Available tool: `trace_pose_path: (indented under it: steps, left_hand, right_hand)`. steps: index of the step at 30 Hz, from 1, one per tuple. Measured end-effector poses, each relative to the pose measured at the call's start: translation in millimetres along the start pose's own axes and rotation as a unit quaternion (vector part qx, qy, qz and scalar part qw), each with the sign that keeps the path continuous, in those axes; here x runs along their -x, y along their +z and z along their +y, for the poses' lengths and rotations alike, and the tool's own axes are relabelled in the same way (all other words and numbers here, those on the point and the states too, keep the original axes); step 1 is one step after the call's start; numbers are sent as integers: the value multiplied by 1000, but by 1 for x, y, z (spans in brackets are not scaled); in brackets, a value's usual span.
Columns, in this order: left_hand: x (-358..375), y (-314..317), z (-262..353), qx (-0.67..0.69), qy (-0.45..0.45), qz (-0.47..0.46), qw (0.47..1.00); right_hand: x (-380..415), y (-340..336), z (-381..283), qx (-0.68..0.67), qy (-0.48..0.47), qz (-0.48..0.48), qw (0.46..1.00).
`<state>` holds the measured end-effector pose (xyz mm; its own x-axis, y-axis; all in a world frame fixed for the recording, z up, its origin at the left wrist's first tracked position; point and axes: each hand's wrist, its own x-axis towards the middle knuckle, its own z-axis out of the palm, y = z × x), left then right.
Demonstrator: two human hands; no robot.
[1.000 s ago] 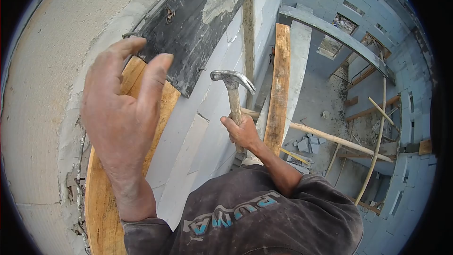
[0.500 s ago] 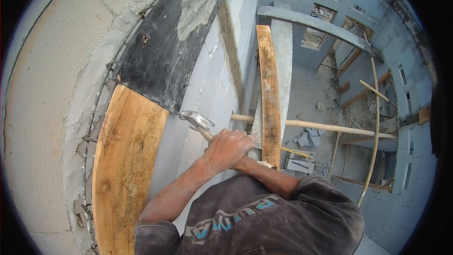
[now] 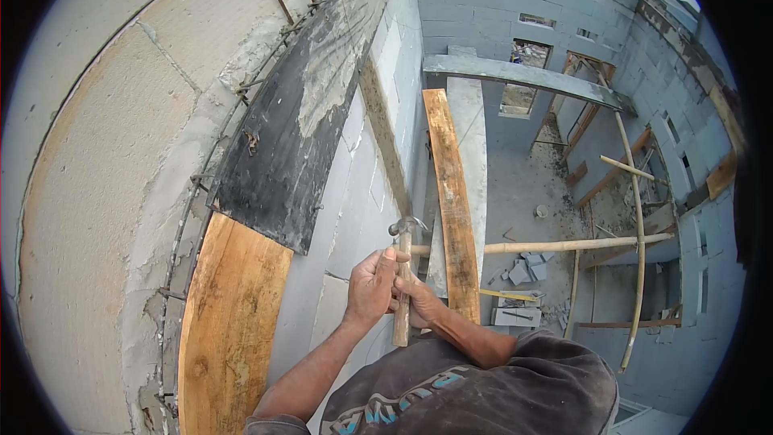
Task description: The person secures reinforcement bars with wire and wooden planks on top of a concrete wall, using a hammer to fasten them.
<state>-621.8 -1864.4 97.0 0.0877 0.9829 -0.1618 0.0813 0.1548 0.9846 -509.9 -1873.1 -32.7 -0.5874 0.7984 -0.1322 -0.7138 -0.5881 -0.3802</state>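
Observation:
A claw hammer [image 3: 401, 326] stands nearly upright in front of my body, its metal head at the top and its wooden handle pointing down toward my shirt. My right hand [image 3: 421, 304] is closed around the handle. Close against it, my left hand [image 3: 372, 290] is closed, with thumb raised and fingertips right at the upper handle; what it pinches is hidden. Left of my hands, a wooden board [image 3: 233, 322] lies along the wall edge, its end against a black panel [image 3: 274, 161].
A long stained plank [image 3: 453, 193] and a grey board [image 3: 469, 129] extend ahead over the room below. A bamboo pole [image 3: 564, 246] runs crosswise under the plank. Rebar [image 3: 173, 294] lines the wall top [image 3: 97, 193] at left. Broken blocks [image 3: 527, 268] lie on the floor below.
The hammer has swung from pointing up-left to nearly upright and moved right. My hands have uncrossed and drawn down side by side; the view has tilted up slightly.

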Motion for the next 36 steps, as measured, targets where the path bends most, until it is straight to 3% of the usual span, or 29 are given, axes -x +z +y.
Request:
trace_pose_path:
  steps: [2,6,9,12,14,16,18,21,22,25,26,29,31,33,34,35,36]
  left_hand:
    - [-6,-2,-12,76,-31,24,996]
    - [-16,-16,-36,138,-91,47,985]
    - [-17,-22,-48,143,-141,43,979]
    - [-19,-24,-62,106,-169,-8,980]
    - [-25,-14,-74,14,-67,1,998]
    - [-29,-1,-80,-114,49,7,992]
    - [-33,8,-82,-274,176,15,945]
    - [-32,20,-66,-377,102,-38,920]
    - [-29,19,-51,-337,98,-66,934]
    - [-33,15,-80,-287,-19,-9,958]
    - [-33,12,-88,-280,-23,2,960]
    - [-35,-9,-118,-312,-44,13,949]
    - [-37,-28,-153,-393,-70,-7,917]
    - [-29,-37,-154,-414,-95,-36,905]
    - [-23,-38,-153,-423,-109,-51,898]
    - [-16,-37,-150,-429,-150,-61,889]
    - [-10,-38,-150,-436,-191,-70,877]
  right_hand:
    - [-7,-8,-5,-90,-22,41,995]
    - [-12,-13,-33,-16,-142,120,983]
    - [-10,-8,-57,65,-218,150,962]
    - [-8,-25,-64,247,-257,171,919]
    - [-3,-21,-61,351,-274,140,884]
    - [6,-9,-52,419,-194,132,877]
    - [11,-23,-29,488,-161,117,850]
    - [16,-57,16,618,-187,88,759]
    - [15,-59,18,660,-195,79,721]
    - [16,-23,-31,648,186,-16,738]
    - [18,-64,-12,697,-29,-47,715]
    - [24,-110,-33,579,81,-21,811]
    - [38,-168,-31,517,178,186,817]
    - [62,-286,6,647,201,254,690]
    - [81,-321,24,663,205,282,663]
    - [102,-434,84,722,208,242,614]
    - [110,-405,76,695,289,244,612]
